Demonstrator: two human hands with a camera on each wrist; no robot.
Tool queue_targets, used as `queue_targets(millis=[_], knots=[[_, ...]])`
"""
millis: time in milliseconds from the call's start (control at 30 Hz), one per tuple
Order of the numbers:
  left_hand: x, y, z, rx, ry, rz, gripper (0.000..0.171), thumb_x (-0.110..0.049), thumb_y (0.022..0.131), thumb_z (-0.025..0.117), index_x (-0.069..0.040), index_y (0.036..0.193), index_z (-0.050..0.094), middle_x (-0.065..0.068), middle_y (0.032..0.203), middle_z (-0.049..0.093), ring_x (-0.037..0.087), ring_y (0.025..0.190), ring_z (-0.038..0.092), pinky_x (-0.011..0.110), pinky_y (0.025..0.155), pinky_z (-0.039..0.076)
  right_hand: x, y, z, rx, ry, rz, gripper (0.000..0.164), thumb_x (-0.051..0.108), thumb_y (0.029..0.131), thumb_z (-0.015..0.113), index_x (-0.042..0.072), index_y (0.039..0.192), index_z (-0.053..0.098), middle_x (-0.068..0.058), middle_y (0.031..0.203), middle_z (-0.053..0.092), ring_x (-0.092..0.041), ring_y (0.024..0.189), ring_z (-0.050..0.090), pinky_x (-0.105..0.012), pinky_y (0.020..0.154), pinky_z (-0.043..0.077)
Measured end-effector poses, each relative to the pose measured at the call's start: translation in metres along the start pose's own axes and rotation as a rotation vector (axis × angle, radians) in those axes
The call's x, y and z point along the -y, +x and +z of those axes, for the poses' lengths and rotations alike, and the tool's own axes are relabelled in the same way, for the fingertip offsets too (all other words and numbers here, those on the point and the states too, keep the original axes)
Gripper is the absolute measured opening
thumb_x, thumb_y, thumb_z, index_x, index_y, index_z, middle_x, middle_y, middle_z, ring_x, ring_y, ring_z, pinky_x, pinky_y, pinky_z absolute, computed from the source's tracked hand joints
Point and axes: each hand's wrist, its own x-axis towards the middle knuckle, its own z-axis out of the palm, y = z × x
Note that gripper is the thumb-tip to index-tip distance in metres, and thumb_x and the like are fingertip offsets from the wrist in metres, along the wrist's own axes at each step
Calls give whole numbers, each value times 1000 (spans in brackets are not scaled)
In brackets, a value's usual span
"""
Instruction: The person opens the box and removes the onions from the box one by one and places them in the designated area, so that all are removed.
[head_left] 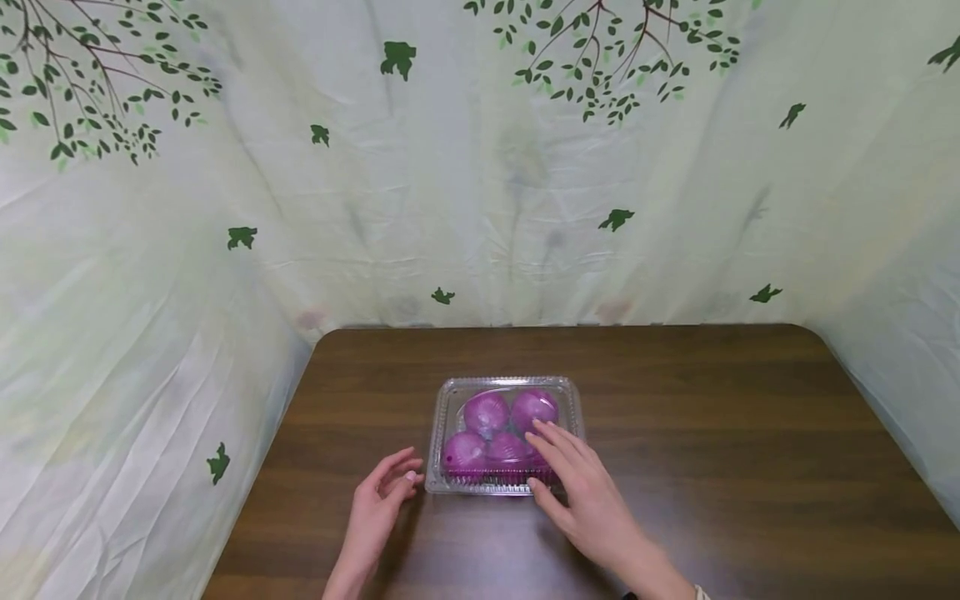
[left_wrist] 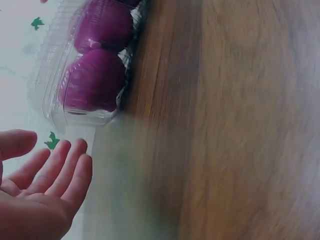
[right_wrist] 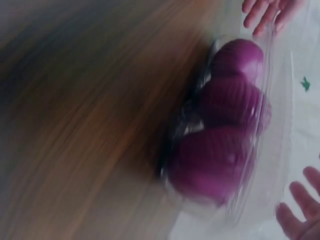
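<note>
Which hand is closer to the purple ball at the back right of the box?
Right. In the head view, the right hand has fingertips by the near edge of that purple ball; the left hand is farther off, by the clear box's near left corner.

A clear, rectangular plastic box (head_left: 437,433) with ridged edges is resting flat on the brown wooden table (head_left: 712,417), closed over at least five round purple onions (head_left: 486,414) that are sitting snugly in rows.

Screened-off booth; type of building unclear.
Dark wood-grain tabletop (head_left: 712,417); pale cloth (head_left: 465,200) hangs behind and along both sides, printed with leafy branches (head_left: 596,50).
</note>
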Motion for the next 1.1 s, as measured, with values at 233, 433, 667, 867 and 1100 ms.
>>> queue_targets(millis=[233, 433, 667, 867, 1100], knots=[[8, -4, 6, 21, -215, -88, 43, 6, 93, 58, 12, 135, 49, 22, 110, 62, 21, 88, 66, 35, 81, 56, 9, 18, 25, 47, 49, -111, 57, 20, 89, 72, 18, 143, 51, 0, 149, 45, -21, 135, 42, -47, 106, 39], [9, -9, 11, 31, -290, -95, 46, 8, 92, 57, 16, 135, 45, 13, 103, 63, 21, 86, 67, 34, 79, 57, 18, 28, 45, 98, 64, -169, 56, 19, 88, 74, 13, 140, 54, -5, 145, 49, -22, 133, 45, -43, 107, 39], [9, -11, 12, 35, -419, -154, 46, 8, 92, 57, 17, 135, 45, 11, 103, 64, 21, 86, 67, 35, 83, 56, 25, 45, 59, 166, 47, -207, 51, 23, 90, 72, 13, 137, 57, -3, 145, 49, -24, 133, 45, -44, 108, 37], [10, -12, 11, 53, -516, -201, 45, 12, 89, 56, 14, 133, 49, 15, 106, 62, 24, 87, 67, 37, 85, 55, 26, 62, 67, 255, 5, -273, 44, 26, 90, 72, 15, 132, 62, -2, 140, 54, -21, 132, 47, -40, 108, 38], [16, -13, 11, 88, -614, -184, 36, 14, 89, 55, 2, 124, 60, 13, 110, 64, 21, 97, 65, 36, 89, 54, 27, 79, 77, 375, -64, -343, 39, 34, 88, 73, 18, 124, 68, 1, 134, 59, -19, 132, 47, -40, 110, 35]])
